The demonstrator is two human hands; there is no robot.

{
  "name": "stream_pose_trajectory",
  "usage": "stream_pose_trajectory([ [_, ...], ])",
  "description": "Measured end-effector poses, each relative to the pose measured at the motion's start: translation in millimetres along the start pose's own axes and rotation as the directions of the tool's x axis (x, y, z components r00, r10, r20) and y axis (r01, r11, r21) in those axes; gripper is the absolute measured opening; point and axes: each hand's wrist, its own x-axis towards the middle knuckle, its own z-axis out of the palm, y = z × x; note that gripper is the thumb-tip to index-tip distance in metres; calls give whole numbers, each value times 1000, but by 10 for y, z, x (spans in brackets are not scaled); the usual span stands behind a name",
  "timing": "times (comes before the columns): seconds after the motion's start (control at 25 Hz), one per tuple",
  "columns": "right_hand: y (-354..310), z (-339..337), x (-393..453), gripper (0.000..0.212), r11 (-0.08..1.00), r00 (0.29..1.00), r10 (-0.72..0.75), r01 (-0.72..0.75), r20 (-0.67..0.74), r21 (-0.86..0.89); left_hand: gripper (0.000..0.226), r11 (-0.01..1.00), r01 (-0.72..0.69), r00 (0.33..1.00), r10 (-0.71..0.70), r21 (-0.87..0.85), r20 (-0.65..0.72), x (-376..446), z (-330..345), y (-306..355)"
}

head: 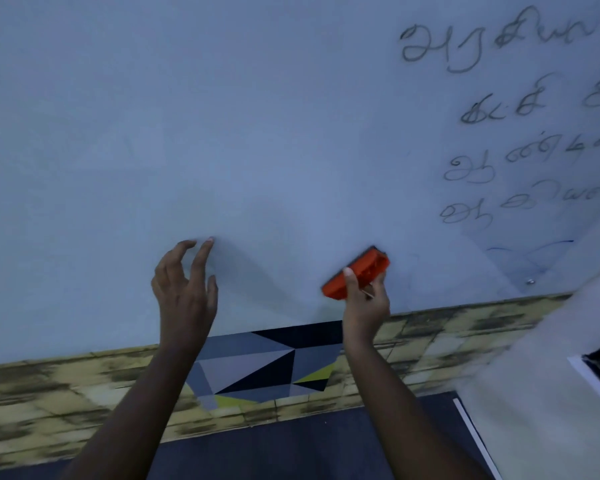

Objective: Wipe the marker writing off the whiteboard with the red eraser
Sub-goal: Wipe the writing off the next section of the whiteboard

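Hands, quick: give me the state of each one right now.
Left hand: open, fingers loosely spread, fingertips at the whiteboard, holding nothing.
Right hand: gripping the red eraser against the whiteboard.

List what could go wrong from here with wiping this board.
1. The red eraser sits low on the whiteboard, far from the black writing at upper right; strokes kept here would clean nothing.
2. The right hand grips only the eraser's lower end, so it might twist or slip.
3. The left hand has fingertips at the board and may smudge it.
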Motion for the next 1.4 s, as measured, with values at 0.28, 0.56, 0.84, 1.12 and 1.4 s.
stream_pose_trajectory([
  [0.28,521,242,-156,52,726,766,643,-612,8,315,79,1000,1,998,-3,27,60,-150,-139,-573],
  [0.56,-623,710,-733,69,969,975,-223,223,-20,105,74,1000,10,999,-10,-7,54,-186,-244,-793],
  [0.84,-144,631,-884,79,446,646,-653,750,396,-488,66,994,-109,994,109,22,11,-18,-145,-610],
  [1.12,-391,96,-79,71,885,903,-425,428,57,-182,63,950,-311,949,311,6,-54,424,106,483],
  [1.4,227,-701,941,24,932,978,207,-188,-28,309,65,959,-282,945,275,-16,-175,627,739,1913],
])
